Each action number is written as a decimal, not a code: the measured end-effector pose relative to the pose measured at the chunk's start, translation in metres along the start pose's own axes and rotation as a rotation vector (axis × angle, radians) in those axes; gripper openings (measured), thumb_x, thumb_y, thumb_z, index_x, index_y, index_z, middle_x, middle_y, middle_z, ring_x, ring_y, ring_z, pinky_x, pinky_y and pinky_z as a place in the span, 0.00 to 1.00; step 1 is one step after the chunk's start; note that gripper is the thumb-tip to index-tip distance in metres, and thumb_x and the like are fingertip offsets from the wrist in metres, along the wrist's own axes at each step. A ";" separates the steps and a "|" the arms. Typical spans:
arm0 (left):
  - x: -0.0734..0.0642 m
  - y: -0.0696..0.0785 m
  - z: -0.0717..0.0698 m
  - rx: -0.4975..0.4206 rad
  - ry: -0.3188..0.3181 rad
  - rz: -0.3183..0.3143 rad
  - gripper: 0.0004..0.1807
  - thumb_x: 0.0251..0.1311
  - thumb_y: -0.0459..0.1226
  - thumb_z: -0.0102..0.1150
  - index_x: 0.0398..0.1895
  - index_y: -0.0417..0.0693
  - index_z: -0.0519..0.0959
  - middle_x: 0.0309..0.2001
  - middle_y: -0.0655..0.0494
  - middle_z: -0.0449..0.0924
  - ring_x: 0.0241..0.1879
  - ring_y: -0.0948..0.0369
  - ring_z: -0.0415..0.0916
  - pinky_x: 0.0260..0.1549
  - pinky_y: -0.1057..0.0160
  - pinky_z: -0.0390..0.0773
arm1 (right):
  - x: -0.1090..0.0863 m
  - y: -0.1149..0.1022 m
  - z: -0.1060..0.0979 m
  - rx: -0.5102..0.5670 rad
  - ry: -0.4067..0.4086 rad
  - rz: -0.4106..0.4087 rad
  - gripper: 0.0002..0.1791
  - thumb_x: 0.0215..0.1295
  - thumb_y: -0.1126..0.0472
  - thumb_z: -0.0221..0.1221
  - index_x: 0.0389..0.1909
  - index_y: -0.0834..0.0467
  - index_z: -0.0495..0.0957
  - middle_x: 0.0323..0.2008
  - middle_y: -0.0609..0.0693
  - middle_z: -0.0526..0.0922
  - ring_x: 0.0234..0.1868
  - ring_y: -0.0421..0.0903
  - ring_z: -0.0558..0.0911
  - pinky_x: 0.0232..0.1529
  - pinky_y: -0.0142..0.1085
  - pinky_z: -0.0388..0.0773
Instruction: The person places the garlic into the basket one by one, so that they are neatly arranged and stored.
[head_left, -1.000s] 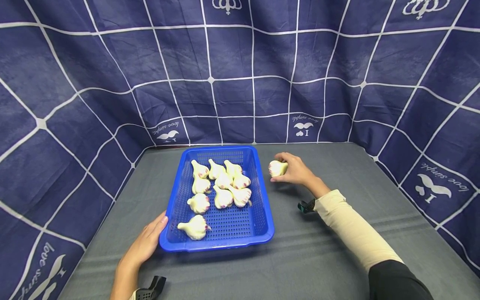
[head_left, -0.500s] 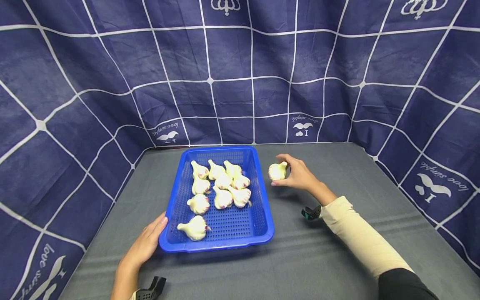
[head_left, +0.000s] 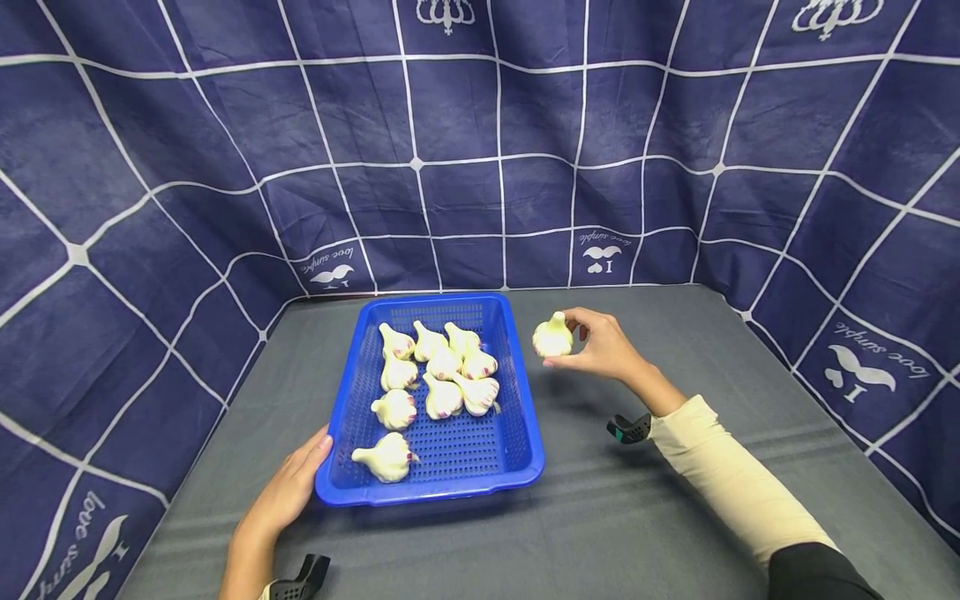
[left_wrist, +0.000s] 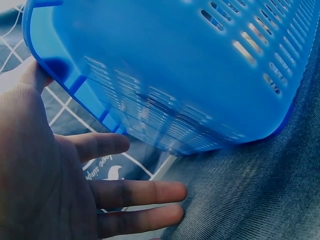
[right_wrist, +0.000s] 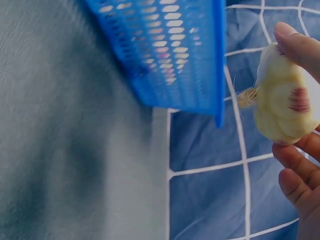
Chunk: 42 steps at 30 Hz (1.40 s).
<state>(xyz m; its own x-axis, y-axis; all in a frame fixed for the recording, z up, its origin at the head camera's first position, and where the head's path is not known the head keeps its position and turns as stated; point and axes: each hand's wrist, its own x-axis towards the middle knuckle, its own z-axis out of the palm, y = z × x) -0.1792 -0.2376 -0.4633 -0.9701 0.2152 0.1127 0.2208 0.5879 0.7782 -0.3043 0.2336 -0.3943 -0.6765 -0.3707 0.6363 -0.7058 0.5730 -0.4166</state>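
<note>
A blue plastic basket (head_left: 531, 417) sits on the grey cloth with several white garlic bulbs inside; one garlic bulb (head_left: 386, 457) lies apart from the cluster, near the front left corner. My left hand (head_left: 288, 489) is beside the basket's left wall, touching its rim. In the left wrist view, its fingers (left_wrist: 142, 194) stretch out straight under the rim. To the right of the basket, my right hand (head_left: 600, 346) pinches another garlic bulb (head_left: 552, 337) between thumb and fingers, its neck pointing up. The right wrist view shows that garlic bulb (right_wrist: 285, 100) with its root tuft toward the basket.
Grey cloth (head_left: 600, 517) covers the work surface. A blue curtain (head_left: 540, 108) with white grid lines stands behind it and along both sides. The basket's raised right wall lies between my right hand and the bulbs inside.
The garlic bulb in my right hand has turned, so its neck, which pointed right, now points upward. My right forearm has shifted slightly right. My left hand and the basket stay put.
</note>
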 end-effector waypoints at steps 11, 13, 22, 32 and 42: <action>0.000 0.001 0.000 -0.001 -0.001 -0.010 0.33 0.78 0.48 0.30 0.72 0.29 0.58 0.70 0.33 0.61 0.69 0.37 0.57 0.66 0.53 0.57 | 0.008 -0.027 -0.007 0.088 0.018 -0.090 0.33 0.35 0.53 0.80 0.46 0.62 0.82 0.31 0.46 0.81 0.29 0.44 0.75 0.29 0.32 0.71; 0.000 0.001 0.000 -0.003 0.000 -0.006 0.33 0.78 0.48 0.30 0.72 0.29 0.58 0.70 0.33 0.61 0.69 0.37 0.57 0.66 0.58 0.57 | 0.009 -0.032 -0.007 0.116 0.008 -0.079 0.32 0.36 0.55 0.80 0.46 0.62 0.82 0.31 0.47 0.81 0.29 0.44 0.75 0.29 0.32 0.71; 0.000 0.001 0.000 0.003 0.003 -0.001 0.33 0.78 0.48 0.30 0.72 0.29 0.59 0.69 0.33 0.62 0.69 0.37 0.58 0.66 0.50 0.58 | 0.014 -0.052 0.000 0.165 -0.059 -0.075 0.31 0.39 0.59 0.78 0.48 0.62 0.81 0.32 0.46 0.81 0.32 0.43 0.76 0.31 0.32 0.72; -0.001 0.000 0.002 -0.010 0.008 0.017 0.32 0.79 0.47 0.30 0.72 0.28 0.59 0.69 0.32 0.63 0.68 0.36 0.59 0.66 0.47 0.59 | 0.025 -0.073 0.019 0.188 -0.211 -0.094 0.31 0.42 0.53 0.77 0.49 0.60 0.81 0.34 0.46 0.81 0.32 0.43 0.76 0.28 0.43 0.75; -0.001 0.000 0.000 -0.001 0.008 0.010 0.32 0.79 0.47 0.30 0.72 0.29 0.60 0.69 0.34 0.63 0.69 0.38 0.59 0.62 0.72 0.56 | 0.044 -0.100 0.037 0.184 -0.543 -0.150 0.31 0.46 0.51 0.77 0.51 0.59 0.81 0.42 0.44 0.83 0.39 0.39 0.78 0.41 0.39 0.79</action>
<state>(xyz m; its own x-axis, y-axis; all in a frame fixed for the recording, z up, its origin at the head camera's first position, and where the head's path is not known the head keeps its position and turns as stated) -0.1780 -0.2380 -0.4634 -0.9686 0.2145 0.1258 0.2305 0.5849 0.7777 -0.2713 0.1331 -0.3487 -0.5430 -0.7868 0.2935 -0.7941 0.3674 -0.4843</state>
